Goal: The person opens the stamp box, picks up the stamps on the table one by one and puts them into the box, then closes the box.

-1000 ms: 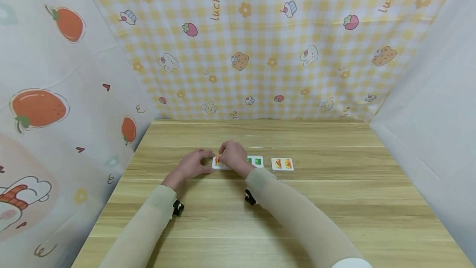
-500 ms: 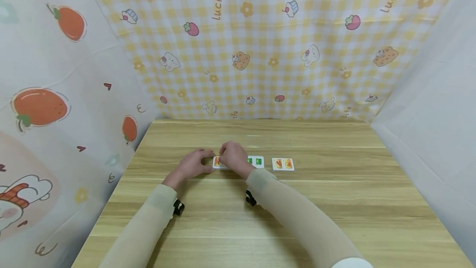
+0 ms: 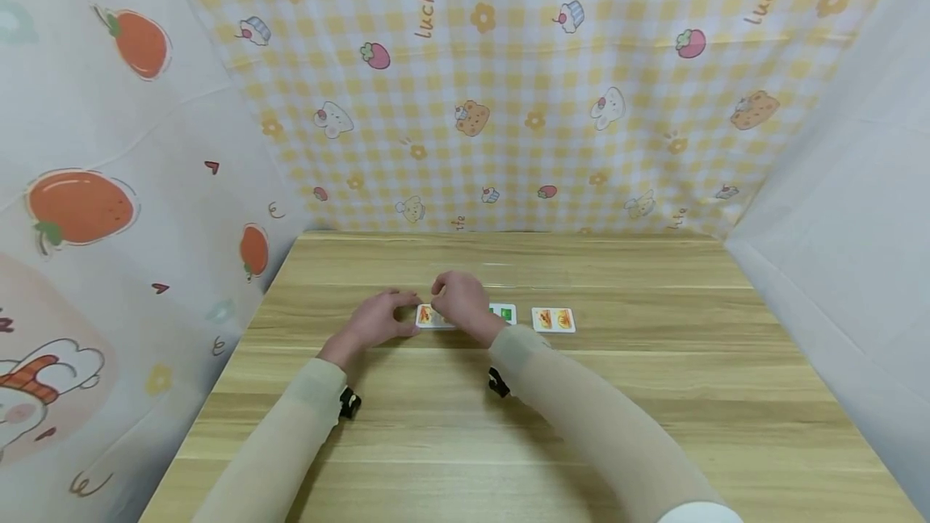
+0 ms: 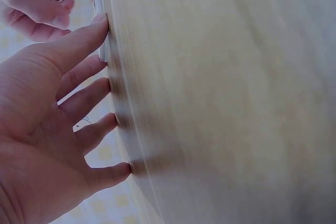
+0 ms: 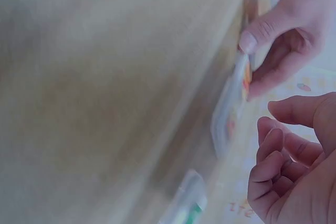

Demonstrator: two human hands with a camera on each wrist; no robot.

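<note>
A flat white card (image 3: pixel 425 315) with orange food pictures lies on the wooden table in the head view. At its left end my left hand (image 3: pixel 376 320) grips it between thumb and forefinger; in the left wrist view the other fingertips rest on the table. My right hand (image 3: pixel 463 299) hovers over the card's right part, which it hides. In the right wrist view its thumb stands apart from the loosely bent fingers, with nothing visible between them. Partly behind the right hand lies a card with green pictures (image 3: pixel 504 314). Further right is another card with orange food pictures (image 3: pixel 553 320).
Behind the cards lies a clear, see-through flat piece (image 3: pixel 498 274), its outline faint. The wooden table (image 3: pixel 436 458) ends at a yellow checked cloth (image 3: pixel 534 144). Patterned cloth hangs on the left and plain white cloth on the right.
My right hand has risen slightly and shifted right, and its thumb has come apart from the fingers. The left hand stays at the card's end. The cards have not visibly moved.
</note>
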